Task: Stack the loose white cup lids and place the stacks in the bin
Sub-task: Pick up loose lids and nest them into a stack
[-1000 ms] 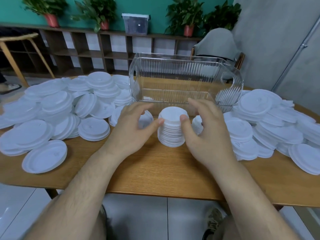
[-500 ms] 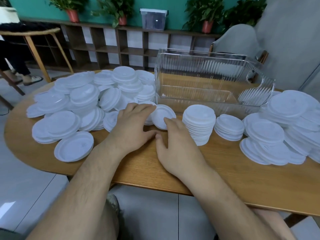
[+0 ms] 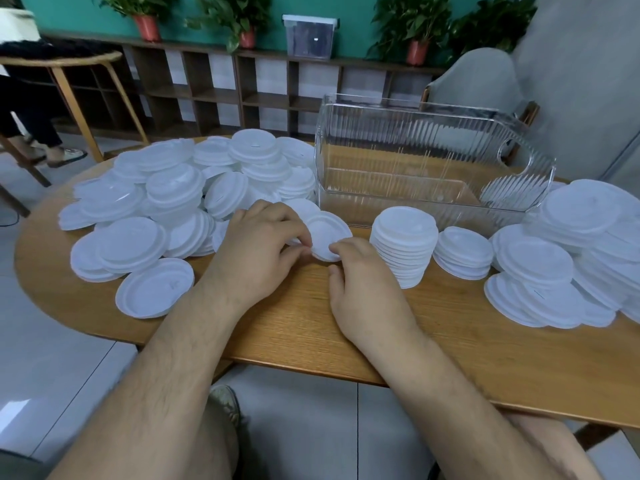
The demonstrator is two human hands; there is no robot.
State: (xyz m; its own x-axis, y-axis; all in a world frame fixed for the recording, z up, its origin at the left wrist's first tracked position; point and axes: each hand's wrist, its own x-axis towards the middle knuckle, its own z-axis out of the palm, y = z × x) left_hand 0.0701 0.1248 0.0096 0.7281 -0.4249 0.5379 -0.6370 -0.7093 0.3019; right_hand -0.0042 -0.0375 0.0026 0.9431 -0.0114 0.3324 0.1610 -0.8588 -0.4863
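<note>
Pinching one lid (image 3: 327, 233), left hand (image 3: 258, 251).

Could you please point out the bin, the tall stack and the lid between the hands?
bin (image 3: 415, 199): head view, front wall.
tall stack (image 3: 403, 221): head view, top lid.
lid between the hands (image 3: 327, 234): head view, centre.

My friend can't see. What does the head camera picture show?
A left hand pinches a white lid at a wooden table while the right hand touches its edge. A neat stack stands to the right, before an empty clear bin, with loose lids heaped on both sides.
</note>
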